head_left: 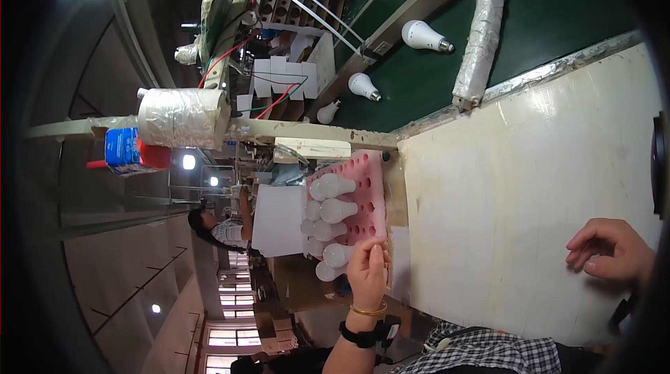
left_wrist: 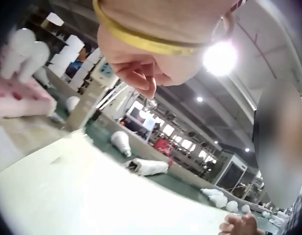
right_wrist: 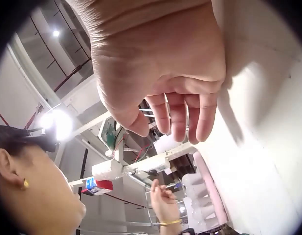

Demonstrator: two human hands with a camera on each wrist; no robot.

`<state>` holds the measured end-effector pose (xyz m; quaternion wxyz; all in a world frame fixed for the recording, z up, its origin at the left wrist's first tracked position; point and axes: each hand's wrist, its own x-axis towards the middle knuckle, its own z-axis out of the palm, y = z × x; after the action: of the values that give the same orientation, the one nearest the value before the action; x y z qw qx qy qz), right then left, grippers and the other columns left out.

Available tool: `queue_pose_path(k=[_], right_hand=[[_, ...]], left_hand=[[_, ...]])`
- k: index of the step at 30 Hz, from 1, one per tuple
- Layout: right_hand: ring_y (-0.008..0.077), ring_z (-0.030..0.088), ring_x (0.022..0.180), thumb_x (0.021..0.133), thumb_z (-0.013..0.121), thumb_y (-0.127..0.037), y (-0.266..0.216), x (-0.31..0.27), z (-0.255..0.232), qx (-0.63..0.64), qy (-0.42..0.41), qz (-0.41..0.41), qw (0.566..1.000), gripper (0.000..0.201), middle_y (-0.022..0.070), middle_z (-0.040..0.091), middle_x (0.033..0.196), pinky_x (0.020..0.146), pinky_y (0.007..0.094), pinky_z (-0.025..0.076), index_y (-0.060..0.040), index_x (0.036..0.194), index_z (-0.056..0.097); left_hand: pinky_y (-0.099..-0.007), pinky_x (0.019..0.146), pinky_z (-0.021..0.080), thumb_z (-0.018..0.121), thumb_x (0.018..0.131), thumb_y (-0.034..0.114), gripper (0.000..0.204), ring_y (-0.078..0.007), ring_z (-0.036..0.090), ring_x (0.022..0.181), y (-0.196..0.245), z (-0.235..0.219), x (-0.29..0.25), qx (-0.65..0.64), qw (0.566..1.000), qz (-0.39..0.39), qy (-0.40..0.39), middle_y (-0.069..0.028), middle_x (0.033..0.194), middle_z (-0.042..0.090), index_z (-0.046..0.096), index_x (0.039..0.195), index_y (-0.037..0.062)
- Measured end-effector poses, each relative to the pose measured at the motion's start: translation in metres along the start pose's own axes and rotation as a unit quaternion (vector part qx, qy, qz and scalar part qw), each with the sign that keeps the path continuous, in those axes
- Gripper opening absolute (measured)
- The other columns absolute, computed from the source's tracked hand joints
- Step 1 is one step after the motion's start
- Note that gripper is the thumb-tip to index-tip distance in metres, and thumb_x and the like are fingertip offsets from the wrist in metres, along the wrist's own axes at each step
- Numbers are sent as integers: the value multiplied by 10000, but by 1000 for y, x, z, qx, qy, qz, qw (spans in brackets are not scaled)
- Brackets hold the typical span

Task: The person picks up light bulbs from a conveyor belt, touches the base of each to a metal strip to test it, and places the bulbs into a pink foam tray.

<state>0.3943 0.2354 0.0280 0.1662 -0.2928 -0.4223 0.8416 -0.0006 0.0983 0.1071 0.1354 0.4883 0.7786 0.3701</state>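
My left hand (head_left: 366,276) is beside the white light bulbs (head_left: 338,210) that stand in a pink foam tray (head_left: 377,196). Its thumb and fingers are drawn together, and a small shiny piece (left_wrist: 151,104) shows right at the fingertips in the left wrist view; its kind is too small to make out. Over the near part of the white worktop (head_left: 488,199) hovers my right hand (head_left: 618,252), its fingers loosely bent and holding nothing. In the right wrist view the fingers (right_wrist: 178,117) hang relaxed, casting a shadow on the worktop.
Beyond the worktop runs a green conveyor belt (head_left: 551,18) carrying loose bulbs (head_left: 426,35). A wrapped bar (head_left: 481,32) crosses it. A frame post holds a wrapped roll (head_left: 181,117) and a blue-and-red box (head_left: 124,151). Another person (head_left: 227,229) is farther off.
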Motion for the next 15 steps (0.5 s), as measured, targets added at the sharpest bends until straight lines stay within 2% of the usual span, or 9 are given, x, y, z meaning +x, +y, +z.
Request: queue_pose_path(k=[1, 3, 5, 6, 8, 10, 12, 15], right_hand=[[216, 661, 920, 762, 610, -5, -1, -2, -4, 9, 0, -2, 1000, 347, 154, 648, 990, 854, 334, 532, 37, 1106, 603], [214, 650, 947, 769, 600, 2, -6, -4, -12, 34, -8, 61, 997, 348, 161, 623, 1025, 875, 333, 528, 41, 1115, 596], [212, 648, 953, 782, 601, -5, -5, -3, -15, 48, -11, 55, 997, 342, 162, 618, 1034, 881, 334, 527, 42, 1121, 591], [210, 647, 960, 795, 602, -11, -3, -2, -16, 61, -13, 49, 997, 337, 163, 613, 1043, 887, 335, 526, 43, 1128, 587], [204, 648, 960, 813, 602, -17, -2, -1, -18, 65, -23, 36, 997, 336, 162, 613, 1046, 887, 329, 524, 46, 1142, 580], [198, 649, 959, 830, 603, -24, 3, 0, -19, 71, -33, 25, 997, 336, 161, 613, 1049, 886, 323, 523, 49, 1157, 573], [236, 655, 949, 775, 653, -2, 9, 1, -18, 56, -23, 8, 998, 364, 158, 599, 1035, 864, 358, 539, 49, 1128, 581], [231, 657, 960, 776, 660, 20, 7, 2, -20, 1, -44, -6, 999, 364, 155, 583, 1047, 868, 340, 542, 49, 1132, 586]], left_hand=[[-191, 603, 447, 507, 979, 98, 229, -59, 546, 693, 24, 4, 16, -33, 999, 10, 19, -28, 929, 604, 581, 1179, 14], [-193, 591, 444, 490, 980, 93, 397, -58, 530, 676, 53, 2, 47, -77, 995, 56, 25, -45, 987, 591, 454, 1372, 38], [-194, 583, 441, 475, 976, 85, 540, -60, 511, 650, 86, 3, 75, -115, 990, 76, 32, -57, 1013, 585, 291, 1483, 64], [-194, 583, 441, 475, 976, 85, 540, -60, 511, 650, 96, -1, 88, -115, 990, 76, 34, -57, 1013, 585, 291, 1483, 64], [-187, 586, 441, 475, 972, 77, 614, -57, 505, 663, 111, -7, 114, -162, 981, 106, 22, -65, 1042, 593, 194, 1518, 82], [-184, 582, 441, 474, 971, 75, 626, -57, 504, 670, 124, -8, 135, -188, 976, 109, 24, -68, 1060, 597, 178, 1522, 83], [-179, 595, 447, 459, 973, 63, 644, -58, 504, 696, 131, -13, 157, -224, 968, 115, 7, -79, 1116, 604, 139, 1532, 85], [-181, 615, 452, 431, 980, 46, 579, -60, 509, 718, 135, -15, 185, -286, 953, 97, 28, -90, 1153, 604, 205, 1512, 69]])
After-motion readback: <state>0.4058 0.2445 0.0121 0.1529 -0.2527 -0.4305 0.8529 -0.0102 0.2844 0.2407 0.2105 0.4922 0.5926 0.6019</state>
